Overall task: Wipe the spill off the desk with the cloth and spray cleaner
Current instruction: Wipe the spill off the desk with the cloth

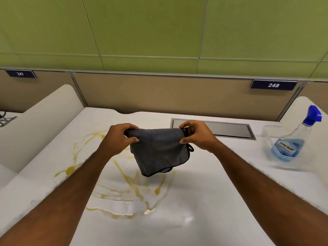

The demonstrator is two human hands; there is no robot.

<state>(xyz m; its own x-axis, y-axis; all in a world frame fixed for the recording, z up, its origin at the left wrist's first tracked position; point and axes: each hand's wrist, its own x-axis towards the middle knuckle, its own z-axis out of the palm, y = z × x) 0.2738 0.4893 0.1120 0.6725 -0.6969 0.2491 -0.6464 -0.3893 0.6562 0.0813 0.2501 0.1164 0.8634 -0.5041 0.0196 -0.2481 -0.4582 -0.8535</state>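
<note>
A grey cloth (158, 151) with a dark edge hangs folded above the middle of the white desk (221, 183). My left hand (120, 136) grips its upper left corner and my right hand (197, 134) pinches its upper right corner. Under and to the left of the cloth, a yellow spill (127, 190) spreads in streaks and small pools over the desk. A clear spray bottle (292, 139) with blue liquid and a blue trigger head stands upright at the far right of the desk, apart from both hands.
A grey metal cable hatch (230, 129) is set flush into the desk behind my right hand. White curved side dividers (44, 118) rise on both sides. A tan partition (159, 93) with number plates 247 and 248 closes the back.
</note>
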